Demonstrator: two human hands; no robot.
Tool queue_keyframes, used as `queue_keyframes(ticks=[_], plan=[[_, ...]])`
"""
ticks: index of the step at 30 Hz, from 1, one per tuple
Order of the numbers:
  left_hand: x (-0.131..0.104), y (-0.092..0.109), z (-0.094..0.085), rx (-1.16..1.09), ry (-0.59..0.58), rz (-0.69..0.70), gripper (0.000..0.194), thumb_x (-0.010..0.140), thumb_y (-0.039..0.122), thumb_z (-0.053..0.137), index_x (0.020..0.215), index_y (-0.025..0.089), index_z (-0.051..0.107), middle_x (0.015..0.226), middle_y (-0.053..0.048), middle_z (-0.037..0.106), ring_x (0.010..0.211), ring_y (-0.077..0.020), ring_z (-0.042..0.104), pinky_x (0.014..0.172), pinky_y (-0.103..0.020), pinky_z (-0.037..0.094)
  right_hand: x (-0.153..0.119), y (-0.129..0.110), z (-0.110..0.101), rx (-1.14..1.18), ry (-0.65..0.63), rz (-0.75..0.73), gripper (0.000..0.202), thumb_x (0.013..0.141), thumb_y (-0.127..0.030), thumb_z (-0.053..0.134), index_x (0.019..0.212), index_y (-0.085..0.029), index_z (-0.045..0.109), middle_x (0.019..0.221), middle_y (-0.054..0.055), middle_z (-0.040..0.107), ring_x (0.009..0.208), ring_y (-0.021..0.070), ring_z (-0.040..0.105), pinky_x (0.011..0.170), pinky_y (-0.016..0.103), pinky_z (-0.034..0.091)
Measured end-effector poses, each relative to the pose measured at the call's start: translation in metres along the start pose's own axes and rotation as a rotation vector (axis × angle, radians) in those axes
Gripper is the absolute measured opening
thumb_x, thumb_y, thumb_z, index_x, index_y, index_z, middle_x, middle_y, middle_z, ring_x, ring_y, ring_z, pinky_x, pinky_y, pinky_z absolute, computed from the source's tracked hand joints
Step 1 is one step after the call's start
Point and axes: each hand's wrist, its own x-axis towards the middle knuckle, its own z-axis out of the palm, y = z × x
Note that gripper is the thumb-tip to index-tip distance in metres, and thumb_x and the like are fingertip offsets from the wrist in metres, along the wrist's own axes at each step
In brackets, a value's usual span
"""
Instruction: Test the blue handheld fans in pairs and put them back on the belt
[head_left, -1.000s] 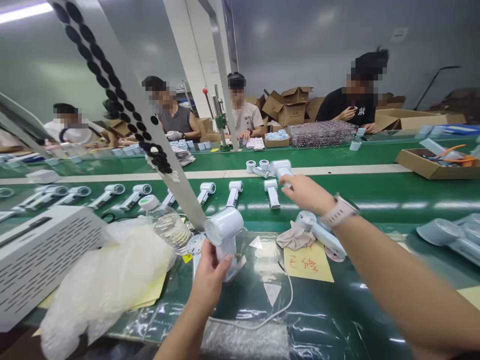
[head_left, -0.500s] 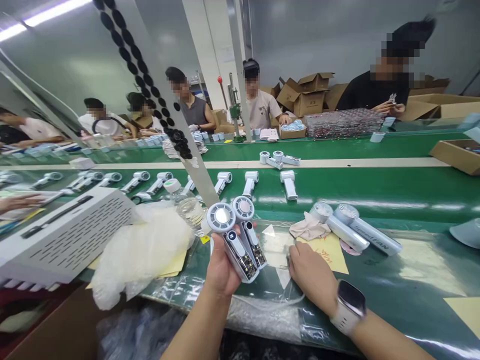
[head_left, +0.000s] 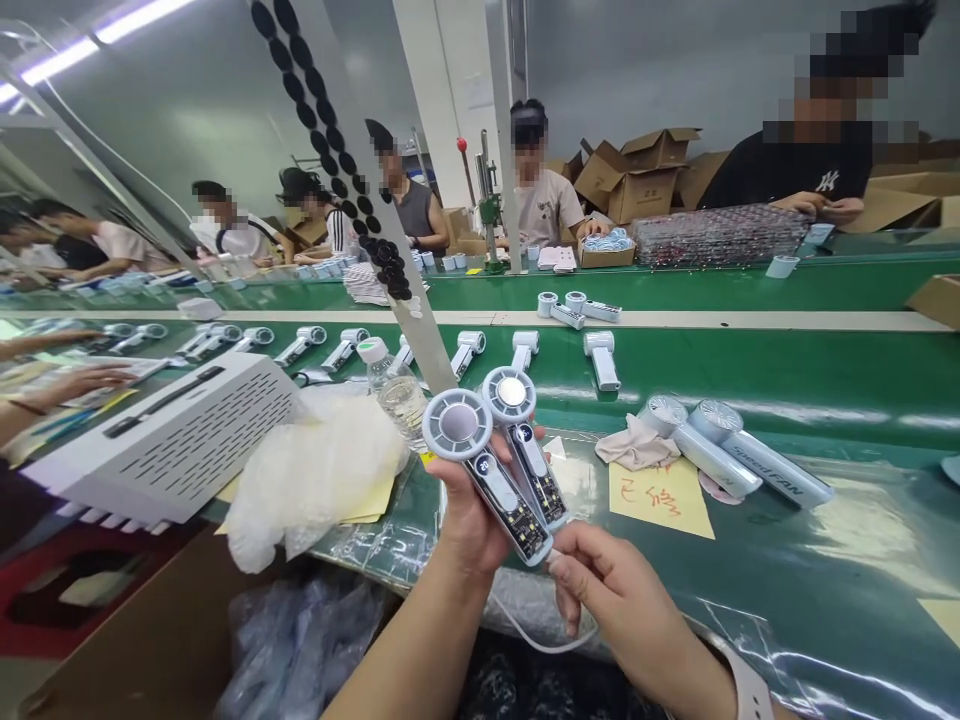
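- One view, the head camera: from where I stand, the near fan (head_left: 487, 475) and far fan (head_left: 529, 455) lean side by side, tilted, ring ends up, above the edge of the worktop (head_left: 780, 560).
- The left hand (head_left: 472, 520) cups both from below, its grip clamped on the pair. Circuit boards show along their handles, and each has a small lit display.
- The right hand (head_left: 626, 585) has its grip pinched on the end of a white cable (head_left: 547, 650), right at the base of the near fan. I can't tell whether the plug is in. The cable loops down below both hands.
- To the right lie two more fans, the plain one (head_left: 716, 462) and the lettered one (head_left: 769, 460), beside a crumpled cloth (head_left: 634, 440) and a yellow note (head_left: 667, 505) with red writing.
- To the left I see a bottle (head_left: 401, 400), a cloudy plastic bag (head_left: 315, 480) and a white slotted box (head_left: 199, 430).
- Beyond, a row of fans stretches along the green belt (head_left: 690, 365), ending at the rightmost fan (head_left: 602, 362).
- Across the belt sit several co-workers; the one in black (head_left: 795, 170) has both hands together near a clear, reddish stack (head_left: 720, 238).
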Motion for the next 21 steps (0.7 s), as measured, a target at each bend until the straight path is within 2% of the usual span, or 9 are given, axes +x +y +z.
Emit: queue_keyframes(ticks=[2,4,6,9,11,13,17,21], plan=[[-0.001,-0.005,0.0,0.046,0.019,0.063,0.061,0.053,0.077,0.074,0.067,0.018,0.067,0.101,-0.006,0.073,0.096,-0.0227,0.069,0.08,-0.03,0.057,-0.003,0.007,0.008,0.056,0.062,0.009,0.056,0.08,-0.076,0.056,0.071,-0.022,0.047,0.043,-0.01,0.041,0.036,0.0076,0.038,0.04,0.021,0.031],[-0.001,-0.008,0.0,0.079,0.027,0.113,0.062,0.053,0.078,0.074,0.066,0.018,0.068,0.097,-0.006,0.073,0.098,-0.023,0.068,0.08,-0.029,0.056,-0.005,0.012,0.011,0.098,0.068,0.022,0.056,0.083,-0.077,0.049,0.072,-0.023,0.043,0.041,-0.012,0.034,0.033,0.0072,0.03,0.037,0.021,0.023],[-0.002,-0.01,0.0,0.077,0.016,0.124,0.063,0.052,0.079,0.073,0.066,0.017,0.068,0.094,-0.007,0.073,0.095,-0.0232,0.068,0.077,-0.029,0.056,-0.007,0.012,0.01,0.032,0.047,-0.022,0.053,0.088,-0.073,0.046,0.072,-0.023,0.043,0.046,-0.009,0.039,0.039,0.0092,0.037,0.042,0.022,0.03],[-0.003,-0.007,0.002,-0.009,-0.011,0.024,0.061,0.052,0.077,0.074,0.065,0.018,0.065,0.095,-0.006,0.072,0.088,-0.0223,0.068,0.075,-0.031,0.055,-0.009,0.003,0.002,-0.223,0.012,-0.203,0.046,0.095,-0.061,0.044,0.073,-0.021,0.049,0.067,0.0,0.055,0.063,0.0145,0.052,0.06,0.026,0.041],[-0.004,-0.004,0.003,-0.11,-0.005,-0.067,0.06,0.054,0.076,0.075,0.064,0.018,0.062,0.101,-0.005,0.071,0.09,-0.0222,0.067,0.078,-0.033,0.055,-0.011,-0.002,-0.002,-0.339,-0.024,-0.357,0.043,0.097,-0.056,0.043,0.072,-0.021,0.048,0.081,0.004,0.059,0.075,0.0173,0.055,0.069,0.028,0.044],[-0.005,-0.001,0.004,-0.173,0.013,-0.098,0.059,0.055,0.075,0.075,0.064,0.019,0.06,0.105,-0.005,0.07,0.095,-0.0219,0.066,0.082,-0.034,0.055,-0.012,-0.002,-0.004,-0.357,-0.001,-0.401,0.042,0.097,-0.053,0.042,0.072,-0.021,0.049,0.083,0.005,0.059,0.077,0.0181,0.056,0.07,0.028,0.044],[-0.007,0.002,0.004,-0.126,-0.009,-0.091,0.06,0.053,0.075,0.076,0.064,0.018,0.06,0.107,-0.006,0.069,0.097,-0.0216,0.065,0.083,-0.033,0.055,-0.012,0.01,-0.003,-0.238,0.113,-0.191,0.04,0.098,-0.053,0.046,0.074,-0.021,0.054,0.066,0.001,0.058,0.063,0.0155,0.055,0.061,0.026,0.042],[-0.01,-0.004,0.001,-0.034,-0.055,-0.005,0.061,0.053,0.078,0.073,0.064,0.018,0.064,0.105,-0.006,0.07,0.096,-0.0224,0.065,0.081,-0.031,0.055,-0.014,0.016,0.005,0.027,0.18,-0.067,0.045,0.095,-0.06,0.05,0.071,-0.022,0.047,0.047,-0.007,0.044,0.044,0.0111,0.047,0.049,0.023,0.036]])
